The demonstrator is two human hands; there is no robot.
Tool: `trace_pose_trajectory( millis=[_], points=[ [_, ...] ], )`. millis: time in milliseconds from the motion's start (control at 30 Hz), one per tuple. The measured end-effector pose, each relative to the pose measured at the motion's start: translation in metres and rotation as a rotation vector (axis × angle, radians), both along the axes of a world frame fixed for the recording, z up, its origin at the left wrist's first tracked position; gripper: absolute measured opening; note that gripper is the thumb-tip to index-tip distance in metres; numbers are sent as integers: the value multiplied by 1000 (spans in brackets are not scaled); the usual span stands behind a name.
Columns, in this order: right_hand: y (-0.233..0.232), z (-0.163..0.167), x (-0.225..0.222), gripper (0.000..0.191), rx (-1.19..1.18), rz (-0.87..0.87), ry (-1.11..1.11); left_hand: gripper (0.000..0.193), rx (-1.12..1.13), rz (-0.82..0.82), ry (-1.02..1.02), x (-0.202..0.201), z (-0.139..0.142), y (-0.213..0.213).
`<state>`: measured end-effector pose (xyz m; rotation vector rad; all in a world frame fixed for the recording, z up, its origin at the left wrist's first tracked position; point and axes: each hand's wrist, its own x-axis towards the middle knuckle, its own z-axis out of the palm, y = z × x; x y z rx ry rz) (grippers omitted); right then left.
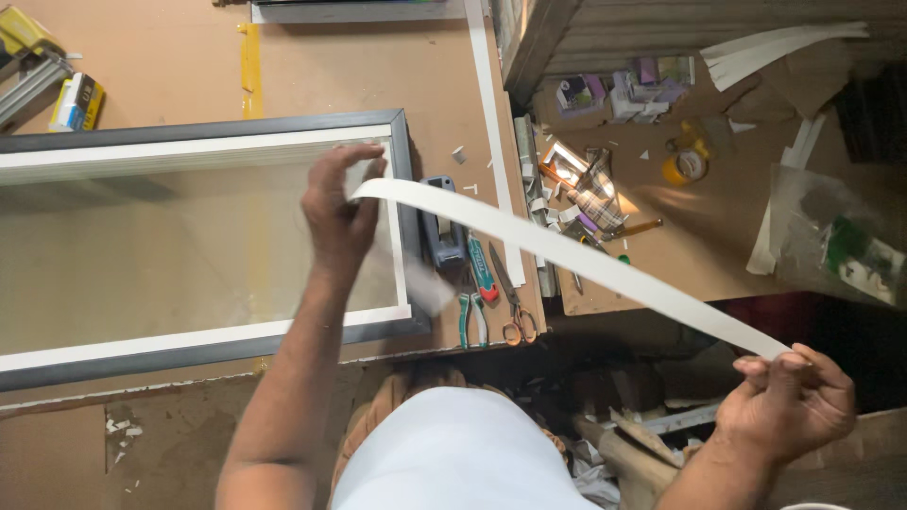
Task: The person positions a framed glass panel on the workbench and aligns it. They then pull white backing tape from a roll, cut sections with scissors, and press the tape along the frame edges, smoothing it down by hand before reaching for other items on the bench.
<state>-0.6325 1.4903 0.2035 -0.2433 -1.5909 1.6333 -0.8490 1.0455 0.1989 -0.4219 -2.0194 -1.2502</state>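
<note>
At a cluttered framing bench, I hold a long white strip stretched between my two hands, slanting from ten o'clock down to four o'clock across the view. My left hand pinches the upper end, fingers curled and pressed together on it, above the right corner of a large dark picture frame with a white inner border and a clear pane, which lies flat on the brown table. My right hand pinches the lower end between thumb and fingertips, out past the table's edge at four o'clock. Just beside the frame, at its three o'clock, lie a grey stapler, green-handled pliers and orange-handled scissors. A roll of yellow tape sits at one o'clock among paper scraps. Yellow tools rest at ten o'clock.
</note>
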Motion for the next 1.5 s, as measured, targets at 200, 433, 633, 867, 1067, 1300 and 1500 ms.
trace_pose_trajectory(
  millis=[200,433,633,867,1067,1300,1500],
  points=[
    [-31,-82,-27,10,-651,266,-297,15,621,-273,-635,19,-21,-10],
    [-165,-98,-51,10,-188,848,-671,33,1066,-365,-674,52,-34,53],
    [-191,-83,-54,13,-395,1088,-838,39,1044,-293,-683,68,-26,32],
    [-186,-90,-51,12,-250,1237,-750,42,1080,-194,-620,89,-44,12],
    [-211,-77,-47,17,-262,1072,-939,42,1233,-358,-591,92,-33,19],
    [-225,-50,-49,34,-276,968,-779,44,1153,-431,-876,124,-23,62],
    [-229,-33,-38,42,-167,1135,-653,35,1254,-276,-768,116,-36,66]
  ],
)
